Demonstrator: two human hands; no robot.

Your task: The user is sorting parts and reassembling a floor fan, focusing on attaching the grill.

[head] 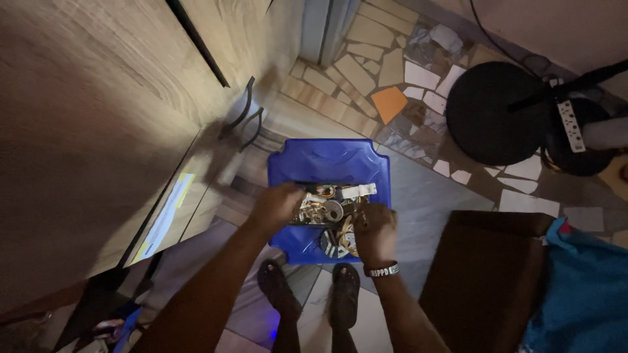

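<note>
One blue plastic stool (329,163), square with rounded corners, standing on the tiled floor (418,189) just ahead of two sandalled feet (307,287). Heaped on its seat, metal parts (325,210): coils, discs, too jumbled to count. Left hand (275,208) curled loosely over the heap's left edge; right hand (375,230) clenched at its right. Grasped item impossible to tell.
</note>
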